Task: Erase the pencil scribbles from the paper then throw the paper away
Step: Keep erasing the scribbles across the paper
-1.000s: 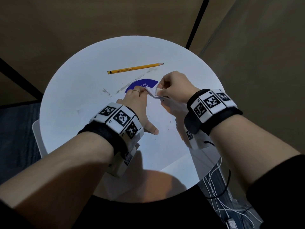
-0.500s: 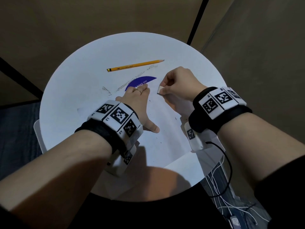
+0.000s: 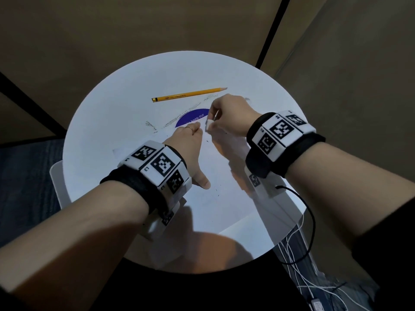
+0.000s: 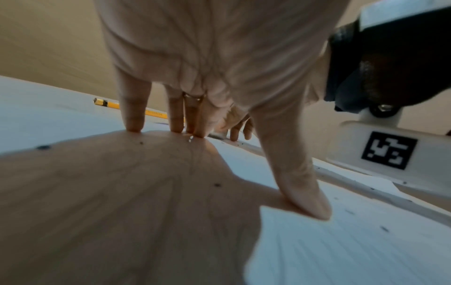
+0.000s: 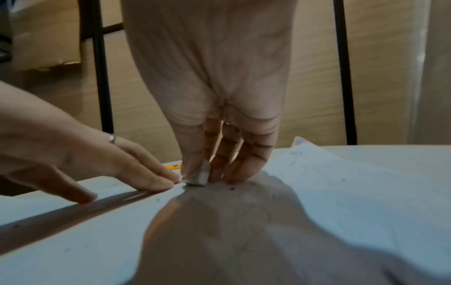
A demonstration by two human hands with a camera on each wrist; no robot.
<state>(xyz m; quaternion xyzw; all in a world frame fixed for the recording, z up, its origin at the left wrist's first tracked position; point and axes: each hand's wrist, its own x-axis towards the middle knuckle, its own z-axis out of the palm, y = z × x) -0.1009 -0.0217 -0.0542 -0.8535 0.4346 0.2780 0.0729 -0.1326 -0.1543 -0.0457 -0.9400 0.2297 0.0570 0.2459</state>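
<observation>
My right hand point(image 5: 207, 115) pinched the small white eraser point(image 5: 198, 176) down on the paper point(image 3: 215, 173), which lay flat on the round worktop point(image 3: 107, 140). My left hand point(image 3: 188, 140) pressed flat beside it. I judged short, soft rubs best, so the paper would not wrinkle

The round counter point(image 3: 107, 135) has bare surface along its far rim and down its left side, where a hand could pass. The yellow pencil point(image 3: 188, 94) lies flat across the far middle, well apart from the rim. Nearer, the left hand point(image 3: 190, 149) presses flat on the paper point(image 3: 224, 198) and the right hand point(image 3: 231, 117) holds the eraser point(image 3: 208, 125) just beside its fingertips, so the gap between the two is narrow. Both forearms cross the near edge. Cables point(image 3: 298, 254) hang off the counter's near right side.
</observation>
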